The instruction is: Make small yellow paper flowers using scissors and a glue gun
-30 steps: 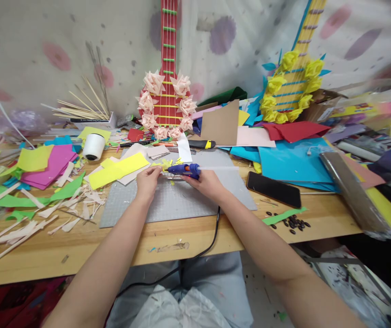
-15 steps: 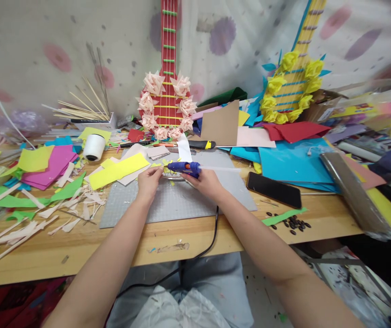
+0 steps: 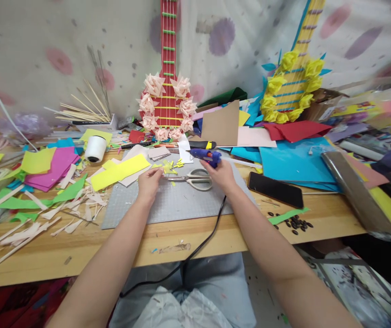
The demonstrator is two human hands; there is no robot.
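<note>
My right hand (image 3: pixel 220 174) is closed around a blue hot glue gun (image 3: pixel 207 156), its nozzle pointing left over a white slip of paper (image 3: pixel 185 157). A clear glue stick (image 3: pixel 241 162) juts from the gun's back. My left hand (image 3: pixel 149 183) is pinched over the grey cutting mat (image 3: pixel 137 214); what its fingertips hold is too small to make out. Between the hands lie scissors (image 3: pixel 198 179) with pale handles. Small yellow paper bits (image 3: pixel 170 167) are scattered just behind the blades. A yellow strip (image 3: pixel 122 171) lies left of my left hand.
A red paper guitar (image 3: pixel 168 102) with pink flowers and a yellow one (image 3: pixel 289 91) stand at the back. On the right are a black phone (image 3: pixel 276 189), dark beads (image 3: pixel 296 223) and blue sheets (image 3: pixel 294 159). Paper scraps (image 3: pixel 45 212) cover the left. The gun's cord (image 3: pixel 212 232) hangs over the front edge.
My right hand has drawn the glue gun to the right, away from my left fingertips, uncovering the scissors and yellow bits. My left hand has stayed nearly in place, still pinched.
</note>
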